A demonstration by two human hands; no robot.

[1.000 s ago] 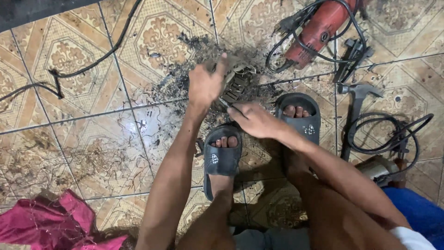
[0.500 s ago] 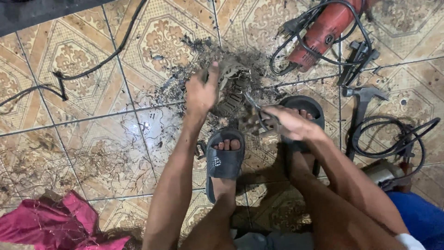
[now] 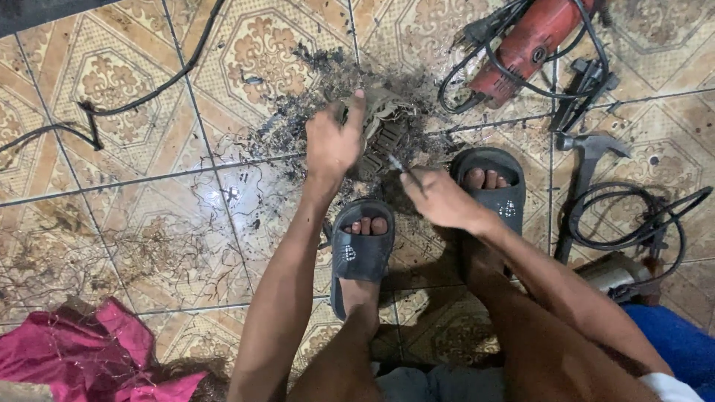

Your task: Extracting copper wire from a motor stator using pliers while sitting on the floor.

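A dirty grey metal motor part (image 3: pixel 383 130) lies on the patterned tile floor amid dark debris and wire scraps. My left hand (image 3: pixel 333 141) rests against its left side, fingers curled on it. My right hand (image 3: pixel 439 195) is just below and to the right of the part, closed around a thin dark tool (image 3: pixel 397 164) whose tip points at the part. My two feet in dark slide sandals (image 3: pixel 361 249) stand just below the hands.
A red power tool (image 3: pixel 529 48) with black cable lies at the top right. A hammer (image 3: pixel 588 167) and coiled black cable (image 3: pixel 633 219) sit at right. A black cord (image 3: pixel 97 119) runs across the left tiles. A crumpled pink cloth (image 3: pixel 89 350) lies at bottom left.
My right hand with the thin tool has shifted a little around the lower right of the metal part. My left hand has stayed on the part.
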